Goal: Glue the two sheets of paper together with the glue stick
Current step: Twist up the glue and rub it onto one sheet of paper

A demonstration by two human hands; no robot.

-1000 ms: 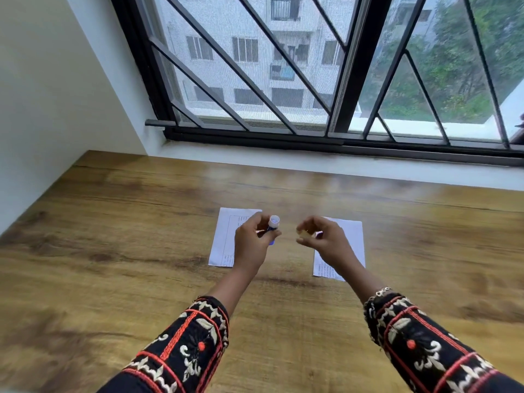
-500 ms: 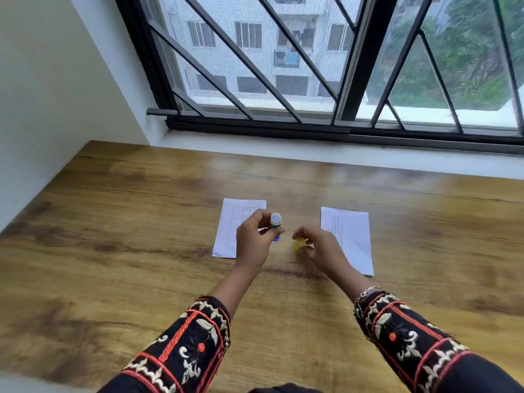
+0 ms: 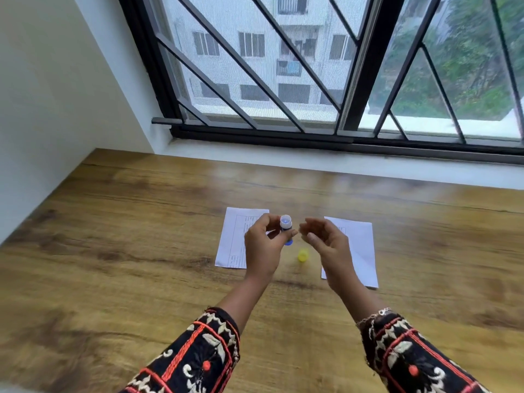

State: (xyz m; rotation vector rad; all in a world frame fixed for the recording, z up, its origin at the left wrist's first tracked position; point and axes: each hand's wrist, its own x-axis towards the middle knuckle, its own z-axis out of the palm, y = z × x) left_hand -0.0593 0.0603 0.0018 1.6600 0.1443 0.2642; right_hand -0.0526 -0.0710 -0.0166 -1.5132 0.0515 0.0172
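1. I see a wooden table [image 3: 119,251] with a brown, knotted grain filling the near and middle ground.
2. Along its far edge runs a white sill [image 3: 340,163].
3. Above the sill stands a black-framed window [image 3: 365,63] with slanted black bars.
4. On the left I see a plain white wall [image 3: 51,89].
5. Through the glass I make out a pale apartment building [image 3: 255,52] and, far right, green trees [image 3: 467,66] in flat daylight.

Worktop [image 3: 127,251]: wood-grain finish, smooth, slight sheen. Two sheets [image 3: 238,239] [image 3: 360,248]: matt white paper; glue stick [image 3: 286,228] and yellow cap [image 3: 302,255]: smooth plastic. Sleeves [image 3: 198,361]: embroidered cloth; window bars [image 3: 243,66]: matt black metal.
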